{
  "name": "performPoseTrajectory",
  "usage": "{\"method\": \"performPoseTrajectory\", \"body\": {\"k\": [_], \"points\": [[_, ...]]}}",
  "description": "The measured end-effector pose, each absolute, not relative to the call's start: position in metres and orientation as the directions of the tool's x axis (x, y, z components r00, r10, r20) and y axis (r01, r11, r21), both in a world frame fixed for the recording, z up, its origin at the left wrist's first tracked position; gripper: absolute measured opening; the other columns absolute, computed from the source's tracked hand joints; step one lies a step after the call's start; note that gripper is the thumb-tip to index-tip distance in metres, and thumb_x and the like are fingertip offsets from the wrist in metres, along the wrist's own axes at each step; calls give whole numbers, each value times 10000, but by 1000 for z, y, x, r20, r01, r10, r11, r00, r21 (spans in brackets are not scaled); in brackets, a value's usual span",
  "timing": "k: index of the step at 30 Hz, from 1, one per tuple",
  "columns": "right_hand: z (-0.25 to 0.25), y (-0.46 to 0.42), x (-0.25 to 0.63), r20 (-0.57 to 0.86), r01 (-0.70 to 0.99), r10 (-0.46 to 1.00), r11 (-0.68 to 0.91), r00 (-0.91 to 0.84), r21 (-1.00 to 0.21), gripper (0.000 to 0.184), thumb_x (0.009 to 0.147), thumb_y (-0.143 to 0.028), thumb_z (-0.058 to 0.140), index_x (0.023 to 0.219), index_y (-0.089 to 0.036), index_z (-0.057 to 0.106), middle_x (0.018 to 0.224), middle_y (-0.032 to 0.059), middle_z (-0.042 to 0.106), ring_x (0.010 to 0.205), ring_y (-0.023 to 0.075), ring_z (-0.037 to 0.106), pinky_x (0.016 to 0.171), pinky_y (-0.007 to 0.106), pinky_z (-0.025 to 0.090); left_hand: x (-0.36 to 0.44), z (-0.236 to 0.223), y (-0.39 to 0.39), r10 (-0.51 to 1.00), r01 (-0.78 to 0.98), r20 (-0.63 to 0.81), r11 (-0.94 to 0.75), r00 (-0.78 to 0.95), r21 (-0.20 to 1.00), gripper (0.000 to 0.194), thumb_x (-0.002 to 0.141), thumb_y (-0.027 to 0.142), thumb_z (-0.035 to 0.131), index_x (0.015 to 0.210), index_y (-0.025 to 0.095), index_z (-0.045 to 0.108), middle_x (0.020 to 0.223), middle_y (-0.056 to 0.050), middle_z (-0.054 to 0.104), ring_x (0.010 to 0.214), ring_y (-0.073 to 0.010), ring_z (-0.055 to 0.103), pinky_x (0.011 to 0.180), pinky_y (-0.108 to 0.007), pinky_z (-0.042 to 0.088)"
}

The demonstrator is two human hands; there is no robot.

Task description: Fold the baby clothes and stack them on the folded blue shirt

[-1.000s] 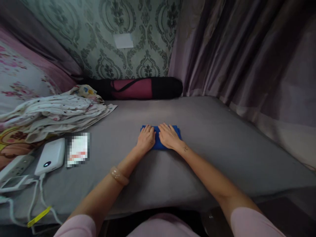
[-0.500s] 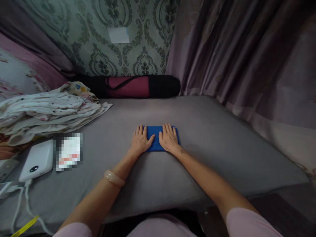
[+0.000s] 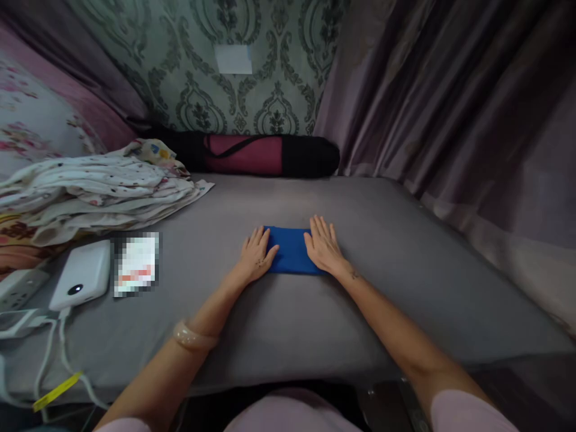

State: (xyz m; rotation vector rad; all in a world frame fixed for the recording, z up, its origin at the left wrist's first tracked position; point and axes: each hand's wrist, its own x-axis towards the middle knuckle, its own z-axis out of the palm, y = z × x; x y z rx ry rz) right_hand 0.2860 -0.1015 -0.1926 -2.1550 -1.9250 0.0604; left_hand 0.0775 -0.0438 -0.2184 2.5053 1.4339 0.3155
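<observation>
A flat blue folded cloth lies on the grey sheet in front of me. Along its left edge rests my left hand, palm down, with the thumb over the cloth and the fingers stretched out. My right hand lies flat across the cloth's right edge, fingers extended toward the wall. Neither hand grips the cloth. What lies under the palms is hidden.
Left of the hands are a white power bank with cables, a pixelated flat item and a power strip. Behind them sits crumpled patterned bedding. A black and maroon roll bag lies along the wall; curtains hang at right.
My hands have moved apart toward the cloth's two ends, the right one shifting right and away from me. More blue shows between them. The view has turned slightly left.
</observation>
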Motion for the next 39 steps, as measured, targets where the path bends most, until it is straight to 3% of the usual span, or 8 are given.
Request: {"method": "performPoseTrajectory", "body": {"k": [7, 14, 19, 23, 29, 32, 35, 39], "points": [[-219, -106, 292, 79, 983, 994, -60, 75, -171, 663, 971, -410, 141, 1474, 0, 277, 1549, 148, 251, 1438, 259, 188, 1172, 410, 144, 71, -215, -52, 849, 806, 7, -503, 528, 313, 692, 957, 523, 243, 1484, 75, 258, 1558, -150, 218, 1443, -287, 177, 1166, -464, 157], [-202, -99, 293, -15, 984, 997, -74, 73, -163, 677, 973, -454, 169, 1474, -13, 285, 1538, 169, 270, 1435, 270, 200, 1162, 430, 171, 59, -233, -38, 832, 741, 128, -542, 540, 397, 660, 947, 522, 295, 1438, 86, 355, 1530, -178, 289, 1417, -286, 263, 1150, -444, 228], [-189, -96, 271, 131, 994, 991, 7, 8, -111, 615, 987, -460, 149, 1485, -137, 310, 1559, 104, 247, 1449, 248, 151, 1166, 473, 106, 54, -238, -37, 824, 719, 186, -560, 535, 411, 622, 946, 492, 330, 1410, 83, 392, 1496, -196, 353, 1396, -298, 309, 1133, -461, 271], [-203, -99, 261, 87, 995, 996, 37, -29, -90, 572, 993, -430, 171, 1471, -172, 350, 1531, 73, 329, 1440, 226, 186, 1165, 449, 136, 53, -237, -38, 822, 713, 208, -565, 530, 415, 604, 942, 472, 359, 1393, 73, 411, 1477, -211, 377, 1383, -305, 334, 1129, -456, 283], [-198, -93, 262, 12, 995, 1000, 26, -25, -94, 578, 982, -425, 221, 1463, -137, 362, 1524, 105, 334, 1429, 274, 214, 1152, 492, 158, 53, -234, -37, 835, 708, 183, -541, 520, 454, 581, 926, 435, 412, 1364, 54, 442, 1465, -224, 390, 1373, -325, 346, 1130, -457, 281], [-187, -83, 247, 19, 994, 1000, 22, -20, -111, 580, 978, -402, 221, 1448, -102, 381, 1533, 141, 301, 1435, 287, 192, 1151, 507, 136, 53, -231, -36, 850, 673, 238, -519, 470, 527, 486, 941, 363, 378, 1299, 58, 498, 1407, -210, 473, 1331, -289, 419, 1115, -421, 320], [-189, -73, 222, 108, 984, 991, 93, -77, -150, 594, 982, -401, 193, 1478, -98, 315, 1559, 120, 240, 1450, 241, 143, 1167, 457, 105, 51, -228, -35, 883, 638, 283, -467, 375, 612, 411, 952, 283, 315, 1230, 79, 537, 1274, -184, 587, 1210, -241, 539, 1059, -391, 398], [-207, -69, 203, 81, 976, 992, 111, -97, -187, 603, 981, -406, 186, 1487, -95, 290, 1553, 99, 261, 1440, 209, 190, 1172, 417, 106, 48, -223, -34, 924, 650, 282, -382, 258, 657, 367, 926, 221, 317, 1185, 117, 555, 1177, -152, 635, 1117, -225, 587, 1014, -394, 438]]}}
